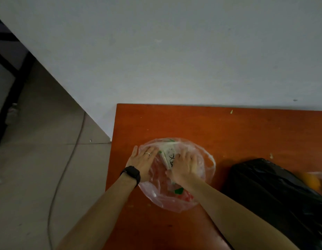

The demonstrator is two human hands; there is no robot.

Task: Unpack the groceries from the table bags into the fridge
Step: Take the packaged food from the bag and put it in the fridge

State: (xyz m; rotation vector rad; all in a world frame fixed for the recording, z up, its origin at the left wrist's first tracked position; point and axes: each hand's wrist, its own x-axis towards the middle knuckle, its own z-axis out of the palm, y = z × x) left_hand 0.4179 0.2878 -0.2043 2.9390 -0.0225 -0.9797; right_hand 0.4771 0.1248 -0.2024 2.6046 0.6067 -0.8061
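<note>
Nearest me: two bare forearms (95, 213) reaching up-frame onto an orange-brown table (228, 127).

Left hand (142, 161): fingers straight, laid flat on the left side of a clear plastic bag (208, 166). It pins the film and holds nothing. Black wristwatch (132, 175) and ring (147, 153) on that side.

Right hand (183, 166): down in the bag's mouth, fingers curled over a white packet (168, 152) with black script and green marks, thumb at its lower edge. I read this as a grip, though blur softens the fingertips.

The packet stands tilted in the bag's far half. Red and green contents (185, 197) lie below it; I cannot tell what they are. A black bag (274, 186) lies just to the right, unopened. Fridge not in view.

Risks, my judgement:
- The film is thin and slack. A packet corner could snag it, so the whole bag lifts with the packet and the rest tumbles out.
- Only the left side is pinned, so a pull to the right may drag the bag.
- The bag sits near the table's left edge, so a slide that way drops it to the floor.
- A cable (66, 168) runs across the tiles beside the table and could trip someone carrying a load.
</note>
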